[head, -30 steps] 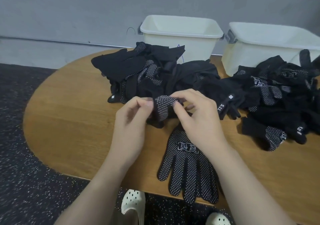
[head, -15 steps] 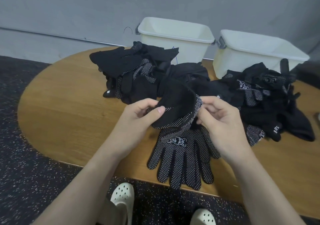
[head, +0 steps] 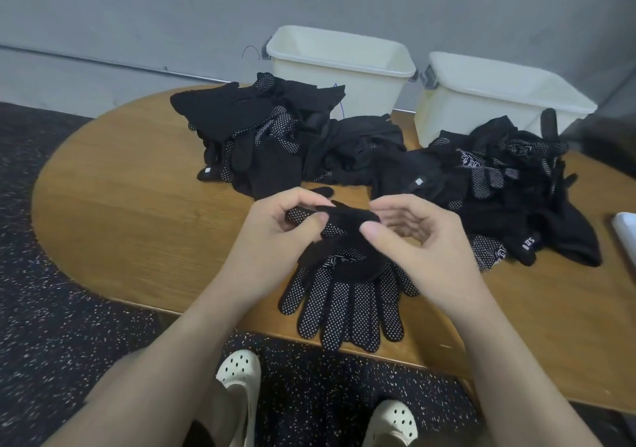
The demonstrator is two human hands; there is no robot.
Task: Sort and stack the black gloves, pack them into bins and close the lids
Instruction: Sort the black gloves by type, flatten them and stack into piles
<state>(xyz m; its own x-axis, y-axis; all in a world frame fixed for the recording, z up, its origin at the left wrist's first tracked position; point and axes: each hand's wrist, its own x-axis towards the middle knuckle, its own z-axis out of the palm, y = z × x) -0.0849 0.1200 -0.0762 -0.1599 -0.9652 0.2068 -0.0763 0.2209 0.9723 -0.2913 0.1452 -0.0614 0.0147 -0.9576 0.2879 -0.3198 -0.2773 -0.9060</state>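
Mid-frame, left hand (head: 275, 236) and right hand (head: 413, 240) both pinched one black glove (head: 340, 226) above the flat glove (head: 344, 309) at the table's near edge (head: 137, 226). Sorting step, likely; next it needs flattening and aligning on top.

matt black knit cloth on the held glove (head: 339, 226), white grip dots studding the flat glove (head: 344, 309) below it. wooden table (head: 130, 185), smooth with a soft sheen and visible grain. two cream plastic bins (head: 340, 68), smooth, faintly glossy. speckled dark floor (head: 51, 326), rough-looking.
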